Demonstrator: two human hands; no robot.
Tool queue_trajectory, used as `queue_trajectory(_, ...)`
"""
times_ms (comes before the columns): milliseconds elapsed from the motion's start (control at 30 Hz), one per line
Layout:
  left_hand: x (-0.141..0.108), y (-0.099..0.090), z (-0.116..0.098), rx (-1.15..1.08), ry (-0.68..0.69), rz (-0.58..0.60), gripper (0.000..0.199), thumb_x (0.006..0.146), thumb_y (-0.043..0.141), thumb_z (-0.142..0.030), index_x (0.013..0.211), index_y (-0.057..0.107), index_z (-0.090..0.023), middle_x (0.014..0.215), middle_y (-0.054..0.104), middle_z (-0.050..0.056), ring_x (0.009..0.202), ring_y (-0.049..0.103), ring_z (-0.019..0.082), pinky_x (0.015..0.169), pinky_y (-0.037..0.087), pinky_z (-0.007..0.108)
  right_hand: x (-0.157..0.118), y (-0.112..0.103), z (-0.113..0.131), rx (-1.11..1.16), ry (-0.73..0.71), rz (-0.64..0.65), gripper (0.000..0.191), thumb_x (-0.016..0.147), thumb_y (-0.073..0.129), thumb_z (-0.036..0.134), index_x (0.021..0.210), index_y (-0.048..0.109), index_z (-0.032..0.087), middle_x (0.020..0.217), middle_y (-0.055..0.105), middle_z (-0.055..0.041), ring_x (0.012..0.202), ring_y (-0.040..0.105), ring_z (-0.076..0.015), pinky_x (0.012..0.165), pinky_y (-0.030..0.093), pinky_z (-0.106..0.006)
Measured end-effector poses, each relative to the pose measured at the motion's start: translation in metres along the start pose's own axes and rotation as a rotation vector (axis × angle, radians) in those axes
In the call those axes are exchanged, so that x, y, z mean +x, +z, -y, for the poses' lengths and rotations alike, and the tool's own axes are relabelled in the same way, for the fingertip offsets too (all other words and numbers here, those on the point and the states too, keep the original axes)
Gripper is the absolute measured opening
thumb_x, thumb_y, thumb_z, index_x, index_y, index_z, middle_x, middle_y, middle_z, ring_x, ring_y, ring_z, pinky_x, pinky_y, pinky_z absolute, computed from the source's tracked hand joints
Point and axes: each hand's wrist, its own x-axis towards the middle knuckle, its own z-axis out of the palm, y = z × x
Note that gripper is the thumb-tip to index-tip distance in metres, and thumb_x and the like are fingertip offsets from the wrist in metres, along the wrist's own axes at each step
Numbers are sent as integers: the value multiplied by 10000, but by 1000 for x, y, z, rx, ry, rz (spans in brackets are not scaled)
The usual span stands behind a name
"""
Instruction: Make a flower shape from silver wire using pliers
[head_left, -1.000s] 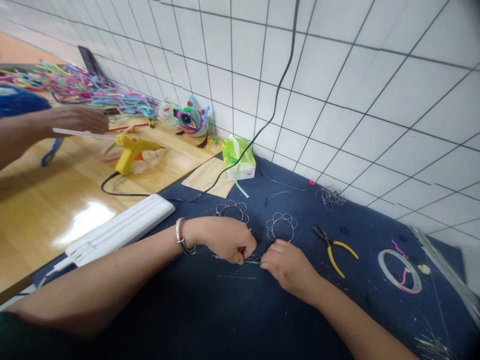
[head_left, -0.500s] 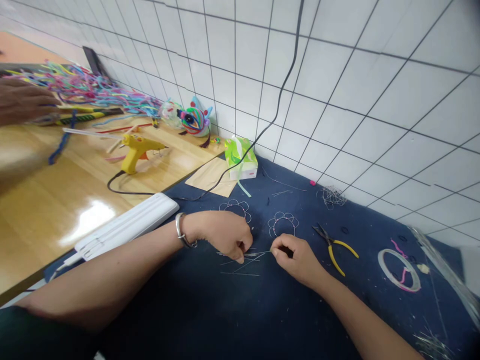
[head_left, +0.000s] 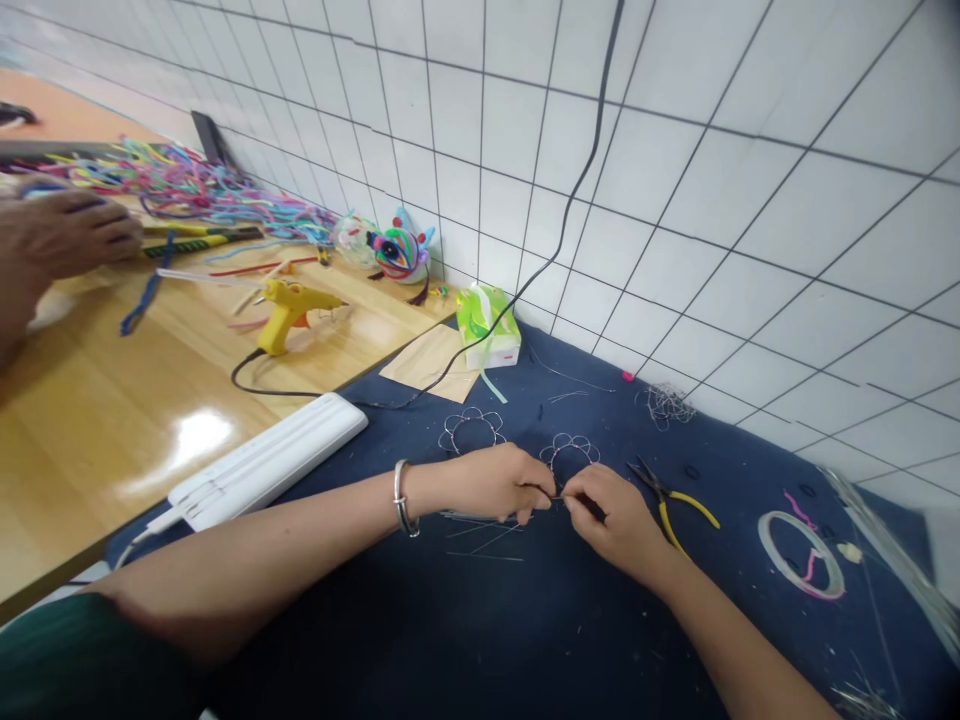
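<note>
A white wall [head_left: 697, 60] of square tiles with dark grid lines spans from 10 o'clock round to 3. Against its foot stand 2 surfaces: a glossy, pale wooden surface [head_left: 112, 430] at 9 o'clock and a dark blue surface [head_left: 450, 640] from the centre down to 6. A bright patch of light [head_left: 199, 435] shines on the wood, between 8 and 9. At 10 o'clock lies a blurred orange area [head_left: 82, 110].

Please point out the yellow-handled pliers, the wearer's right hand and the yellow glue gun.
Yellow-handled pliers [head_left: 663, 494]: head view, at the pivot.
Right hand [head_left: 613, 512]: head view, back of the hand.
Yellow glue gun [head_left: 286, 308]: head view, on the body above the grip.
</note>
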Motion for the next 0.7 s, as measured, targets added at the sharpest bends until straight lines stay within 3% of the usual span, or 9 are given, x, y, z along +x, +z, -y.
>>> queue_trajectory(233,-3,15,-1,27,-53,-4,161,829,356,-170,822,517,-171,675,646,-23,421,546,55,461,402,153,2,-8,0,-35,-139,85,145,834,423,126,839,551,194,760,567,-27,727,485,-148,708,403,-303)
queue_trajectory(367,-3,19,-4,6,-97,-7,174,824,342,-176,824,516,-168,695,652,-9,409,550,61,411,382,148,2,-10,-1,-70,-145,101,153,836,419,128,842,559,190,754,569,-33,721,487,-151,685,405,-299)
queue_trajectory(567,-4,27,-12,-133,-164,-116,205,836,332,-235,752,502,-157,679,647,4,432,575,80,416,386,161,-1,-6,5,-154,-76,14,147,828,424,129,819,565,171,730,551,-39,716,480,-154,682,396,-301)
queue_trajectory(700,1,42,-15,-453,-203,-201,192,846,335,-283,775,467,-162,701,643,18,473,596,105,433,413,187,-2,-2,10,-189,4,-122,130,822,436,132,779,555,162,703,535,-36,701,464,-155,672,385,-303)
